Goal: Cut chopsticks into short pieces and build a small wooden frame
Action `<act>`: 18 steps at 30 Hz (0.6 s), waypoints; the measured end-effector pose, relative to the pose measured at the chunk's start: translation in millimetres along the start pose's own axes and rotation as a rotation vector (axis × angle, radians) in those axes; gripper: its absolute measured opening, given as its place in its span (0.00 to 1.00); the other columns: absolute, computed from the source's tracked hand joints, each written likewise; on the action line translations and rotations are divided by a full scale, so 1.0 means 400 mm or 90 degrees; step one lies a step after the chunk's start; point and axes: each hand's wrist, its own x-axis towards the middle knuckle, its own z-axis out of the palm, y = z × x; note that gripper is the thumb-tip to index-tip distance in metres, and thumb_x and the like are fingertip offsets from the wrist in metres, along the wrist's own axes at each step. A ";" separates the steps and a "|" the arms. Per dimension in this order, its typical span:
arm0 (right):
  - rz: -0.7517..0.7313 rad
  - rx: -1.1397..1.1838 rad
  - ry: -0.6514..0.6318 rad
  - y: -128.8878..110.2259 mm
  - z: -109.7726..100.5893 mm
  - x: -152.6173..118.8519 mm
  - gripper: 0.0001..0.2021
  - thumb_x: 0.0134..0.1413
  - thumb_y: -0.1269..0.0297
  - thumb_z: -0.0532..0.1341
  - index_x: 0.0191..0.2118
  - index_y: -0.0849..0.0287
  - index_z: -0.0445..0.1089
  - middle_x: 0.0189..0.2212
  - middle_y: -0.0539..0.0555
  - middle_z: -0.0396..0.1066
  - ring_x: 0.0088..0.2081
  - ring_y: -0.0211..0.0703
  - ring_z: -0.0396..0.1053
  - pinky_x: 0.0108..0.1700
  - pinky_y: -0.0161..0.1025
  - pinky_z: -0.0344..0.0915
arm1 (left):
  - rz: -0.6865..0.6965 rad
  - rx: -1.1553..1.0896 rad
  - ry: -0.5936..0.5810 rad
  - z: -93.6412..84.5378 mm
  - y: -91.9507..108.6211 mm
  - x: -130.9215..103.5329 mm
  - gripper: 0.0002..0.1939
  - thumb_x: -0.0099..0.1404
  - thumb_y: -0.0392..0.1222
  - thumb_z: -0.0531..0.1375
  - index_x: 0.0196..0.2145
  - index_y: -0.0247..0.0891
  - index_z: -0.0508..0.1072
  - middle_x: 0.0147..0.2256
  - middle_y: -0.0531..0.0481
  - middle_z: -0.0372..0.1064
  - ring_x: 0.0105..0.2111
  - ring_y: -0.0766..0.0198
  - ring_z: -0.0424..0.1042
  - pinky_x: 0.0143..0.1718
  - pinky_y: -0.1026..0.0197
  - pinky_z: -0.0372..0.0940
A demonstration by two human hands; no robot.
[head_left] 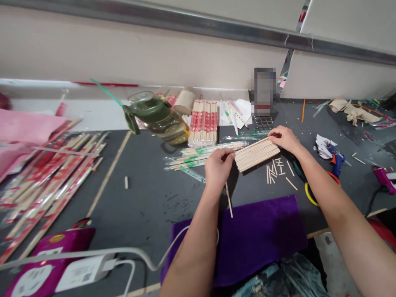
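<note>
A flat panel of wooden sticks (257, 154), laid side by side, is held up above the dark table, slightly tilted. My left hand (219, 165) has its fingers closed at the panel's left end. At the upper right corner, my right hand (285, 139) pinches the panel between thumb and fingers. Below my left hand a single thin stick (229, 201) reaches over the purple cloth (262, 231); whether that hand touches it I cannot tell. Several short cut sticks (274, 171) lie just under the panel. Chopsticks in green-printed wrappers (198, 156) lie behind my left hand.
A green-lidded jug (157, 117) of liquid and a red-wrapped chopstick bundle (202, 123) stand behind. A blue glue gun (337, 160) and yellow-handled scissors (310, 194) lie right. More wrapped chopsticks (52, 181), a white power strip (82, 270) and its cable are left.
</note>
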 end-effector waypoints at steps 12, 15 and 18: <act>0.014 -0.019 0.005 -0.004 0.007 0.000 0.06 0.54 0.67 0.64 0.36 0.57 0.80 0.35 0.54 0.75 0.36 0.42 0.71 0.43 0.40 0.65 | 0.009 0.026 0.034 0.012 0.007 -0.006 0.08 0.59 0.44 0.60 0.29 0.39 0.76 0.29 0.51 0.72 0.28 0.62 0.69 0.34 0.60 0.63; 0.012 -0.020 0.008 -0.003 0.008 -0.001 0.06 0.54 0.66 0.64 0.36 0.57 0.79 0.35 0.54 0.75 0.36 0.43 0.71 0.43 0.40 0.66 | 0.002 0.010 0.035 0.015 0.008 -0.006 0.08 0.58 0.44 0.60 0.30 0.38 0.76 0.29 0.51 0.72 0.28 0.62 0.69 0.34 0.60 0.63; 0.010 -0.017 0.010 0.000 0.007 0.001 0.06 0.54 0.65 0.64 0.36 0.56 0.79 0.35 0.53 0.75 0.36 0.43 0.71 0.43 0.41 0.66 | 0.008 0.014 0.038 0.014 0.009 -0.006 0.08 0.57 0.43 0.60 0.32 0.38 0.77 0.30 0.51 0.73 0.28 0.63 0.69 0.35 0.59 0.64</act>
